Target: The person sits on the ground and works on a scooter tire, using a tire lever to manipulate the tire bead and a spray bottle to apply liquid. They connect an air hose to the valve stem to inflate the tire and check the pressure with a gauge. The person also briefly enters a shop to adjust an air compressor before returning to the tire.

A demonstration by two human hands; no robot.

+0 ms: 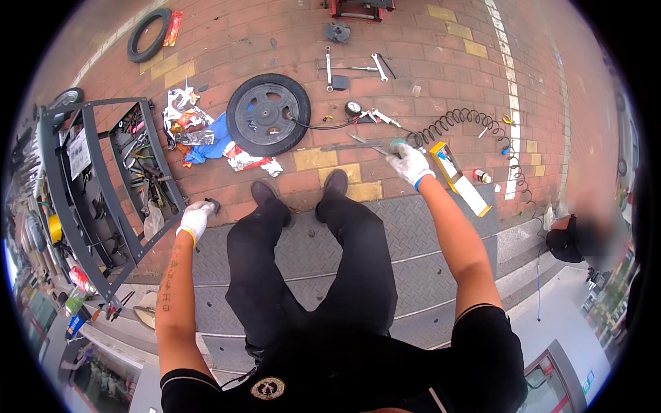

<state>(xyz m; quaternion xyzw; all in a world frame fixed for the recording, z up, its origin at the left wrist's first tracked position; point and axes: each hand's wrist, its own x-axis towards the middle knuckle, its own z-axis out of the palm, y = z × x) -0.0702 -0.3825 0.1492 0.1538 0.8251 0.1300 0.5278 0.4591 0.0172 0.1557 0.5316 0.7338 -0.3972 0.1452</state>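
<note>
My left hand [194, 219], in a white glove, is beside the tool rack at left. Its fingers are closed around a small dark piece [214, 205] whose kind I cannot make out. My right hand [411, 166], gloved too, is closed on a flat, narrow metal tool [368, 144] that points left, its grip partly hidden by the fingers. Ahead of my feet a wheel with a black tyre [297, 103] lies flat on the paving. A tyre inflator with a round gauge [353, 109] lies right of it, its hose reaching the wheel.
The metal tool rack [131, 206] stands at left. A black coiled hose [454, 120], an open yellow-and-white box [460, 180] and a small can [482, 177] lie at right. Wrenches [379, 67] lie beyond the wheel, with crumpled wrappers [180, 113] beside it and a loose tyre [135, 47] farther off.
</note>
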